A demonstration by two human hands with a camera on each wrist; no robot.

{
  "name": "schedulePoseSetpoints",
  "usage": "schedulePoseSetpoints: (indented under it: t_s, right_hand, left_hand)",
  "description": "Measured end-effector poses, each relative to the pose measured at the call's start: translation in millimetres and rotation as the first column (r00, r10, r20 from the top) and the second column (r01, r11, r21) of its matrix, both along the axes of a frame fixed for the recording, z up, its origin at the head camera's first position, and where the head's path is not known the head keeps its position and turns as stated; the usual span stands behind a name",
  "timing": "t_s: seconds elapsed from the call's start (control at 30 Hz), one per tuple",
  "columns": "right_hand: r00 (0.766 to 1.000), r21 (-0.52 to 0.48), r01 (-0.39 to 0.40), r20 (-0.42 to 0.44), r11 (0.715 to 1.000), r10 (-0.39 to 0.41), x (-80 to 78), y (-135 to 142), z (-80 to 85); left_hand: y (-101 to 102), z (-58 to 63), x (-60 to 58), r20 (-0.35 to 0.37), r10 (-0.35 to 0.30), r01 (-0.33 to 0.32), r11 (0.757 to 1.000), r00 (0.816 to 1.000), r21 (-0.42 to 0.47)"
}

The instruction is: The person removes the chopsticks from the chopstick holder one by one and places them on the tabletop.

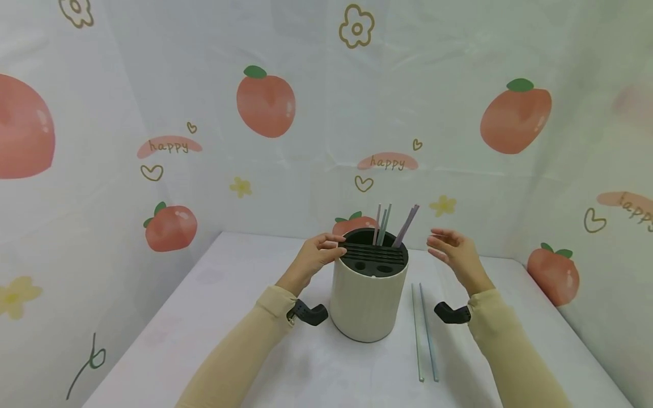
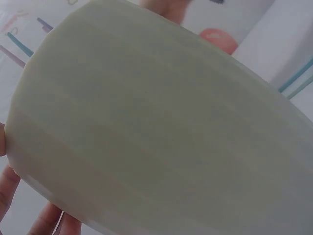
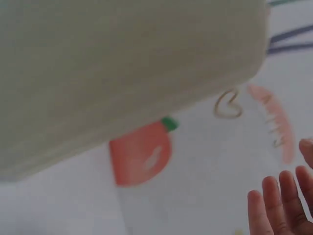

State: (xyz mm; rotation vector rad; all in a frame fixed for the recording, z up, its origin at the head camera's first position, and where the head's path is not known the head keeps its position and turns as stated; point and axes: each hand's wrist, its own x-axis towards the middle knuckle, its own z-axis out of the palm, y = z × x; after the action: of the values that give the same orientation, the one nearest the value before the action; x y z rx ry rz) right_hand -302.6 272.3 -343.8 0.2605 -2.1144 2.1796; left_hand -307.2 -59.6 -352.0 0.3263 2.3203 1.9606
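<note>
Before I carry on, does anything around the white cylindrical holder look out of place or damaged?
Possibly: a thin green stick and a thin blue stick lie on the white table, right of the upright holder, while similar purple sticks stand inside it. No damage shows.

“happy” — on pink patches [image 1: 169, 146], white backdrop [image 1: 311, 51], rightmost one — partly cut off

Pale fluted holder [image 2: 146, 127] filling most of my view, slanting across it. My left hand [image 2: 45, 220] showing only fingers, one touching holder's rim edge, others spreading along its near side edge. Pink stick [image 2: 12, 56], teal stick [image 2: 20, 45] and purple stick [image 2: 45, 24] poking past rim. Bluish stick [image 2: 297, 75] and greenish stick [image 2: 302, 88] lying on tabletop [image 2: 281, 63], past holder's far side edge. My right hand [image 2: 168, 7] blurring behind.
</note>
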Motion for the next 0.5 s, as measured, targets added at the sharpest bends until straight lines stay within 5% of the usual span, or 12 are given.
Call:
schedulePoseSetpoints:
  t_s: [0.2,0.5]
  right_hand:
    - [0.991,-0.194,-0.037,-0.132,0.98,0.012,3.5,-22.0,24.7]
    - [0.972,-0.236,-0.082,-0.232,0.968,0.026,4.2,-47.0,22.1]
  left_hand:
    - [0.4,0.0,0.6,-0.002,-0.002,0.002,1.0,1.0,0.008]
    - [0.1,-1.2,-0.5,-0.007,0.002,-0.002,1.0,1.0,0.01]
